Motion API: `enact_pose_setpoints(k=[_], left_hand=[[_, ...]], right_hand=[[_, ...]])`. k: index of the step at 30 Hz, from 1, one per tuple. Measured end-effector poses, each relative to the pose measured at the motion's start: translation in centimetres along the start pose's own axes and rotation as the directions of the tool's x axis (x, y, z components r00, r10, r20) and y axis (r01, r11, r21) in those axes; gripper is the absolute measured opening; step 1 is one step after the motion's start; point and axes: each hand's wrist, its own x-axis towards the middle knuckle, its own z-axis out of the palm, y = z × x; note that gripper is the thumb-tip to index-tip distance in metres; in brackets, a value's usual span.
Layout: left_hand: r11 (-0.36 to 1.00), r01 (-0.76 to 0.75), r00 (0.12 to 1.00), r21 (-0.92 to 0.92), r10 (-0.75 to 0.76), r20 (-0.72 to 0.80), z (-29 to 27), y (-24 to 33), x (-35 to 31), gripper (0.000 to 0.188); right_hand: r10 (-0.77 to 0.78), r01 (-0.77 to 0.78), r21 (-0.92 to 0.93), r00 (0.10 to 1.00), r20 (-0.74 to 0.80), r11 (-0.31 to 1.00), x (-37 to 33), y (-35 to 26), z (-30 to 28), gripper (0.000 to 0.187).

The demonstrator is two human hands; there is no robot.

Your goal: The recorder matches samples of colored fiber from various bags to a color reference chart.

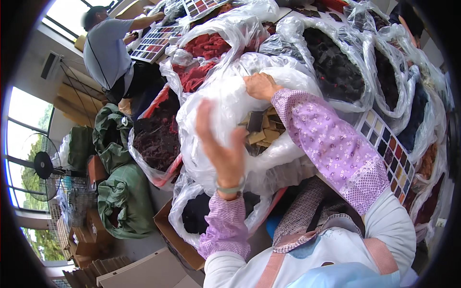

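Note:
A large clear plastic bag (293, 81) stands before me, its mouth gaping around tan and dark brown flat pieces (270, 133). At the bag's far side my right hand (260, 87) is closed on the bunched plastic. My left hand (222, 156) is raised over the near left part of the same bag. It is smeared by motion, but its fingers are stretched up and apart, with nothing seen in them. Both forearms wear purple flowered sleeve covers.
More plastic-lined bags surround mine: red pieces (204, 46), dark red pieces (156, 137) and black pieces (333, 67). A colour sample board (386, 151) lies right of my arm. Green sacks (126, 201), a cardboard box (175, 235) and a fan (43, 164) stand left. Another person (108, 50) works at far left.

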Motion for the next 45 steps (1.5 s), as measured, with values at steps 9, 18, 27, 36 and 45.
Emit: enact_pose_setpoints(k=[9, 18, 27, 36, 45], left_hand=[[0.891, -0.012, 0.899, 0.454, -0.190, 0.395, 2.7, -17.2, 3.3, 0.017], [-0.174, 0.923, 0.294, -0.343, -0.257, 0.921, -0.2, -17.3, 5.8, 0.032], [0.976, 0.137, 0.922, -0.167, -0.064, 0.381, 2.5, -25.5, 4.3, 0.035], [0.565, 0.795, 0.554, 0.223, -0.825, 0.112, 0.3, -36.3, 5.0, 0.023], [0.816, -0.308, 0.947, 0.489, 0.212, 0.242, 2.1, -12.3, 4.8, 0.031]], right_hand=[[-0.126, -0.197, 0.809, 0.941, 0.315, 0.554, 0.4, 2.8, -4.7, 0.054], [-0.408, 0.285, -0.294, 0.569, -0.714, 0.912, -3.5, -1.5, -0.8, 0.050], [-0.204, -0.244, 0.850, 0.906, 0.371, 0.466, 4.1, 3.8, -1.6, 0.036], [0.049, 0.098, 0.316, 0.904, -0.425, 0.944, 3.5, 0.3, 2.9, 0.043], [-0.523, 0.481, -0.207, 0.799, -0.297, 0.852, -11.7, 3.7, 3.1, 0.060]])
